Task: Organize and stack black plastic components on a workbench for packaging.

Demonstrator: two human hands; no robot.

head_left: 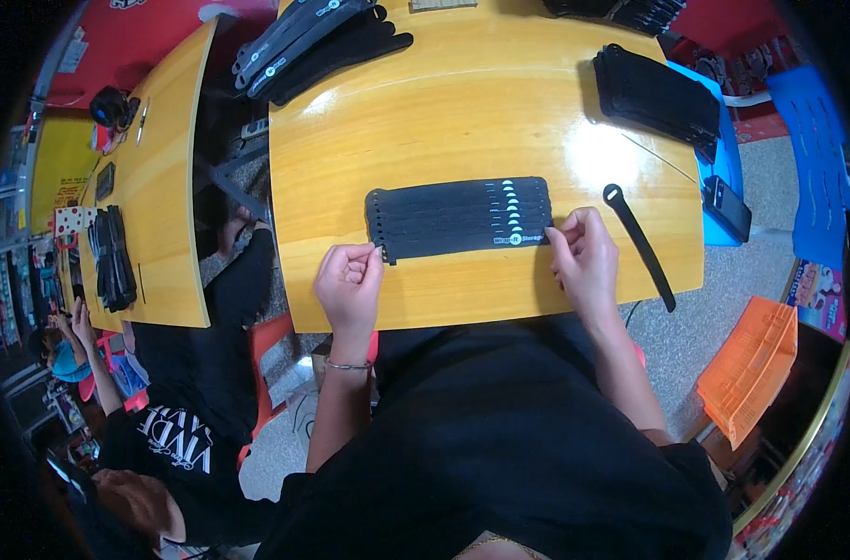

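Note:
Several black hook-and-loop straps (434, 219) lie overlapped in a flat row on the yellow wooden table, with white printed marks near their right ends and small holes down their left ends. My left hand (350, 280) pinches the near left corner of the row, at the end of the nearest strap. At that strap's right end, my right hand (579, 257) has thumb and finger closed on its tip. A single loose black strap (641, 250), with a round holed end, lies slanted to the right of my right hand, reaching the table's near edge.
Black strap piles (304, 51) sit at the far left of the table (425, 112), and another stack (656, 98) at the far right. Beyond the right edge are a blue bin (714, 229) and an orange basket (747, 369). A co-worker (178, 439) sits at a second table on the left.

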